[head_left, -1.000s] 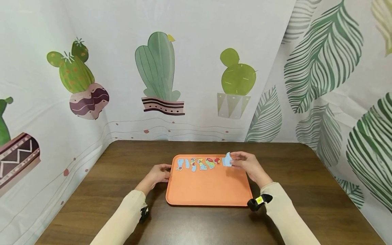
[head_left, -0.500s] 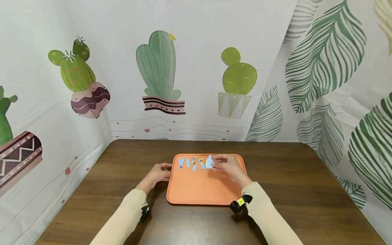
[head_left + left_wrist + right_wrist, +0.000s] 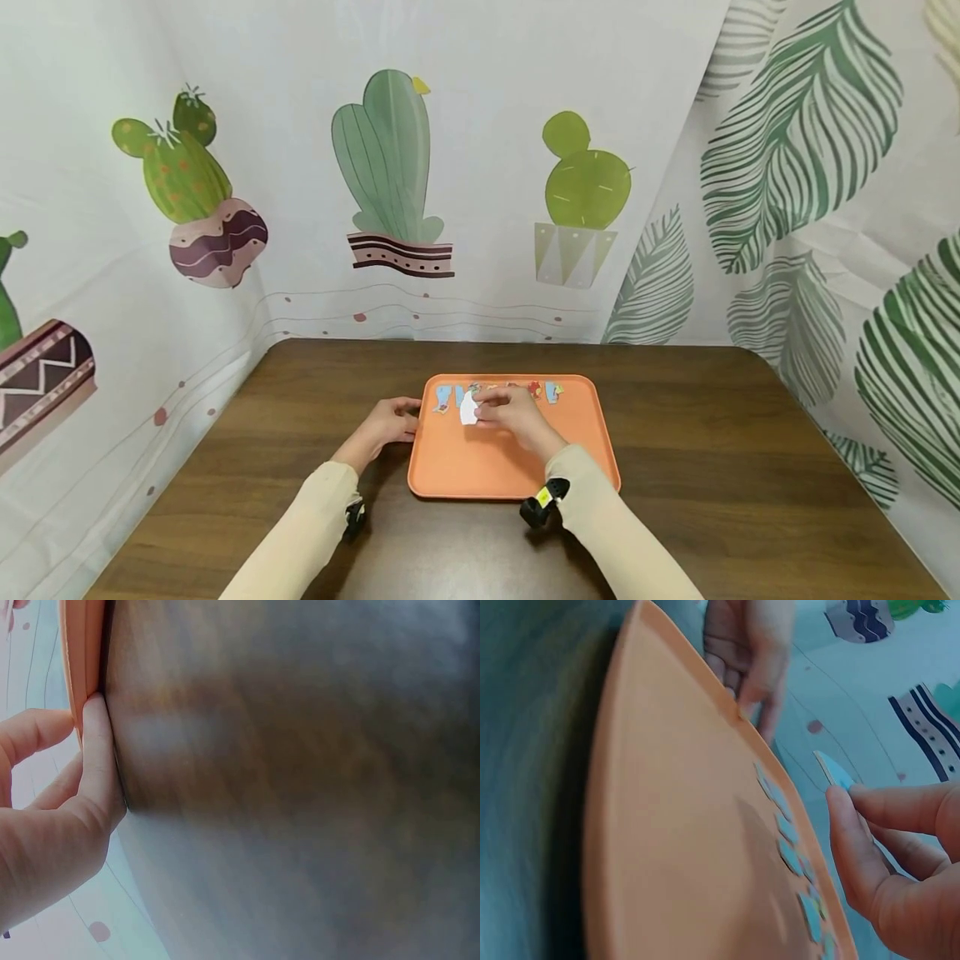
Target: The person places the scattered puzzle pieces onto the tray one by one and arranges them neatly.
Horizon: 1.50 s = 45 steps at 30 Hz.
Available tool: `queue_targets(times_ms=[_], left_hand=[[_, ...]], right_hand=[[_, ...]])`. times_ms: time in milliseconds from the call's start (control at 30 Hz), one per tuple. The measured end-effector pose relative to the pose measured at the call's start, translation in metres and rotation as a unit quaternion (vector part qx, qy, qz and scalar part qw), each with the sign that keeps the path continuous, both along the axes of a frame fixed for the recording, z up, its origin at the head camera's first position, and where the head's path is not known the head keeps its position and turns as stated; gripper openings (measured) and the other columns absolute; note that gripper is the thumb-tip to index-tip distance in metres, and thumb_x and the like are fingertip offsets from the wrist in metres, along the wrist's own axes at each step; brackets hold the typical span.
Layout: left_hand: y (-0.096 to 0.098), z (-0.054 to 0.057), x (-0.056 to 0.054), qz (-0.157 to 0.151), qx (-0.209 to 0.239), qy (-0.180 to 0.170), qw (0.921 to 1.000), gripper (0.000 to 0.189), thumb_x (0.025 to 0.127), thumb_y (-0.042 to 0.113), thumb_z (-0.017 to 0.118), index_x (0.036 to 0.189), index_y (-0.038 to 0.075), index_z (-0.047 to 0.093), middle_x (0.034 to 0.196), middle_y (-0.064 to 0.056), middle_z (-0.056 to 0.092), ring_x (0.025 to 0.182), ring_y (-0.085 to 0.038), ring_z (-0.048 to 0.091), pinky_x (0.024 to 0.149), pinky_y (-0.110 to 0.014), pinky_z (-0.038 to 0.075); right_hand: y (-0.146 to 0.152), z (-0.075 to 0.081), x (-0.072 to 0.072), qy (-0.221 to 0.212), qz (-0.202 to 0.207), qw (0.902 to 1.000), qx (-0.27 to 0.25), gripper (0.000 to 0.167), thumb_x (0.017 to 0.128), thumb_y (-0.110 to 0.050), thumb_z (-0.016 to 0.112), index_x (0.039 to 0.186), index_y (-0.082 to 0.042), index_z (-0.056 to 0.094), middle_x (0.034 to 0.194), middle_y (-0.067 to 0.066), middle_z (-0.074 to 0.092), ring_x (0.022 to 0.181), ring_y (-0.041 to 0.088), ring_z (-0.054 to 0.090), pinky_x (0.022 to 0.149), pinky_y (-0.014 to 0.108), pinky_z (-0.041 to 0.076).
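Note:
My right hand (image 3: 512,412) pinches a puzzle piece (image 3: 468,408) between thumb and fingers, above the left half of the orange tray (image 3: 517,467). Its white face shows in the head view; in the right wrist view the piece (image 3: 831,771) shows a light blue face and a thin edge. Several blue, red and yellow pieces lie in a row along the tray's far side, including a blue one (image 3: 442,397) at the left end. Part of this row is hidden behind my right hand. My left hand (image 3: 386,429) touches the tray's left rim with thumb and finger.
The tray stands on a dark brown wooden table (image 3: 697,450). Behind the table hangs a white cloth (image 3: 480,167) printed with cacti and leaves. Each cream sleeve has a black wrist camera, such as the right one (image 3: 543,502).
My right hand has carried the piece leftward along the row, from the tray's far right side, and its white face has turned to the head view. My left hand stays at the rim.

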<state>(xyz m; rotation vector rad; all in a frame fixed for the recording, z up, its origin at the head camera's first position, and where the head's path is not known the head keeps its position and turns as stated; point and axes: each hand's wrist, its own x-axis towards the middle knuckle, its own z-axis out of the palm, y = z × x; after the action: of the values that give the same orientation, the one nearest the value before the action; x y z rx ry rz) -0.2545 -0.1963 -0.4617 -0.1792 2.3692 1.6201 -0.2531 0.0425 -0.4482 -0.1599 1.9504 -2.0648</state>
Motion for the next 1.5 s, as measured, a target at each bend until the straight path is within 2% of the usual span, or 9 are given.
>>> queue_targets(times_ms=[333,467,567,733,1133,1367,1500], left_hand=[[0.001,0.002,-0.001,0.0,0.001,0.004,1.0,0.048,0.082,-0.01,0.059,0.129,-0.009,0.053,0.088,-0.017,0.062,0.075,-0.019,0.065,0.072,-0.036,0.059],[0.001,0.001,0.0,0.003,-0.003,0.004,1.0,0.048,0.082,-0.009,0.058,0.129,-0.008,0.053,0.09,-0.017,0.061,0.074,-0.019,0.065,0.071,-0.036,0.059],[0.002,0.0,0.0,0.003,-0.003,0.007,1.0,0.047,0.081,-0.009,0.058,0.129,-0.008,0.053,0.09,-0.018,0.06,0.074,-0.02,0.065,0.072,-0.037,0.059],[0.001,0.0,0.0,-0.004,0.003,0.008,1.0,0.048,0.081,-0.009,0.058,0.128,-0.01,0.052,0.089,-0.017,0.061,0.074,-0.02,0.065,0.072,-0.037,0.059],[0.0,0.001,-0.002,-0.009,0.003,0.008,0.9999,0.048,0.082,-0.009,0.059,0.129,-0.01,0.051,0.091,-0.019,0.064,0.077,-0.021,0.066,0.072,-0.037,0.059],[0.0,-0.001,-0.004,-0.006,0.005,0.008,0.9999,0.048,0.083,-0.008,0.059,0.129,-0.009,0.052,0.092,-0.018,0.064,0.077,-0.021,0.066,0.072,-0.037,0.059],[0.001,-0.002,-0.001,-0.004,0.012,0.01,0.9999,0.047,0.082,-0.009,0.059,0.129,-0.01,0.052,0.09,-0.018,0.064,0.076,-0.02,0.066,0.072,-0.037,0.059]], right_hand=[[-0.033,-0.004,0.005,-0.034,-0.004,0.9986,0.04,0.026,0.084,0.008,0.066,0.11,0.009,0.067,0.1,0.02,0.067,0.077,0.023,0.07,0.072,0.037,0.059],[-0.042,-0.008,0.007,-0.041,-0.011,0.9976,0.054,0.025,0.083,0.008,0.067,0.108,0.008,0.068,0.103,0.019,0.067,0.078,0.027,0.07,0.069,0.035,0.06],[-0.047,-0.011,0.007,-0.042,-0.014,0.9974,0.057,0.024,0.082,0.007,0.068,0.106,0.008,0.069,0.103,0.018,0.068,0.078,0.027,0.07,0.069,0.035,0.06],[-0.054,-0.016,0.005,-0.043,-0.022,0.9971,0.06,0.021,0.081,0.009,0.07,0.102,0.009,0.069,0.091,0.016,0.069,0.071,0.022,0.069,0.066,0.033,0.06],[-0.061,-0.013,0.006,-0.029,-0.04,0.9947,0.091,0.015,0.079,0.01,0.071,0.094,0.01,0.071,0.08,0.013,0.068,0.059,0.017,0.066,0.058,0.032,0.059],[-0.063,-0.01,0.007,-0.02,-0.037,0.9935,0.105,0.015,0.078,0.01,0.071,0.093,0.01,0.071,0.078,0.015,0.069,0.06,0.02,0.068,0.057,0.032,0.059],[-0.064,-0.011,0.009,-0.016,-0.032,0.9932,0.111,0.015,0.077,0.011,0.072,0.092,0.011,0.071,0.079,0.016,0.069,0.062,0.023,0.069,0.057,0.032,0.059]])
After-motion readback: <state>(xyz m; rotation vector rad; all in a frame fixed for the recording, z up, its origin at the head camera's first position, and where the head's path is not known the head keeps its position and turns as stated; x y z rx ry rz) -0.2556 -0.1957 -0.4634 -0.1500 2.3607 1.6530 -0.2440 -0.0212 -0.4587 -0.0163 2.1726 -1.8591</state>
